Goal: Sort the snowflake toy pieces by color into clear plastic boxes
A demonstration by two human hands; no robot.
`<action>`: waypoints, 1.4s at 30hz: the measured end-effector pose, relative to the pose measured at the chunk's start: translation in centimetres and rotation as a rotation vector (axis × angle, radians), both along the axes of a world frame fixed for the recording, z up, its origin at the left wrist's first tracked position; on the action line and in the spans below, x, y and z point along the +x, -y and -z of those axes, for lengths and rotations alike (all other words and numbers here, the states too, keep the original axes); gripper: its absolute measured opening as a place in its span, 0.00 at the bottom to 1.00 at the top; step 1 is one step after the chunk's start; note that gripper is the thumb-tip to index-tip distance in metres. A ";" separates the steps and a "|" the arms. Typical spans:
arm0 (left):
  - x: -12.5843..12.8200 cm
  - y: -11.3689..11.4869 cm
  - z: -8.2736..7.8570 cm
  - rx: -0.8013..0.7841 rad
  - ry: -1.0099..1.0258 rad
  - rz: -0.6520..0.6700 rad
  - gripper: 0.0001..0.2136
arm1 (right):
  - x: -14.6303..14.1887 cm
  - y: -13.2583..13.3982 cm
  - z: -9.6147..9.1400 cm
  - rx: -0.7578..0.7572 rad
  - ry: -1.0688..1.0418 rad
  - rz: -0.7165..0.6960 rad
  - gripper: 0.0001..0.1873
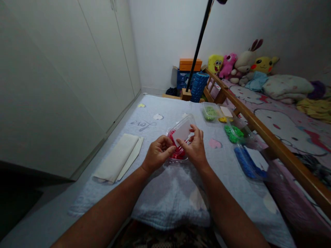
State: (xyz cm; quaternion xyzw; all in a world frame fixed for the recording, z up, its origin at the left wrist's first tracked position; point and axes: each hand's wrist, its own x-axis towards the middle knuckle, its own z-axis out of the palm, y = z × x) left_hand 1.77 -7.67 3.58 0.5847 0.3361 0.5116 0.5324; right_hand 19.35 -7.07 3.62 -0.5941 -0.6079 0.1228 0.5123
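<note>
In front of me a clear plastic box (pixel 178 159) with red pieces (pixel 178 155) in it rests on the light blue cloth. Above it a white card (pixel 183 133) is tilted, with a clear plastic lid (pixel 190 119) raised behind it. My right hand (pixel 196 146) grips the card by its right side, thumb in front. At the box's left side my left hand (pixel 159 151) is closed, thumb against curled fingers. What lies in its pinch, if anything, is too small to make out.
Boxes of light green (pixel 210 113), green (pixel 233 133) and blue (pixel 248 162) pieces stand along the right, by a wooden bed rail (pixel 248 120). Folded cream cloth (pixel 120 156) lies to the left. A black pole (pixel 199 44) and blue roller (pixel 199 86) stand at the far end.
</note>
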 end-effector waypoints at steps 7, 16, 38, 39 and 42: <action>-0.3 -0.4 -0.3 -0.046 0.076 -0.066 0.15 | 1.2 -0.2 -0.1 0.093 0.097 0.134 0.34; 0.1 -0.2 -0.5 -0.105 0.111 -0.021 0.18 | 0.3 0.3 -0.8 -0.151 -0.233 -0.041 0.42; -2.5 -1.9 -0.9 0.093 -0.665 -0.108 0.17 | 3.3 -0.4 -1.3 -0.393 0.136 -0.080 0.35; -2.6 -1.9 -1.0 0.101 -0.689 -0.106 0.17 | 3.3 -0.4 -1.2 -0.396 0.148 -0.083 0.35; -2.8 -1.9 -1.1 0.102 -0.720 -0.092 0.18 | 3.3 -0.3 -1.1 -0.401 0.185 -0.087 0.34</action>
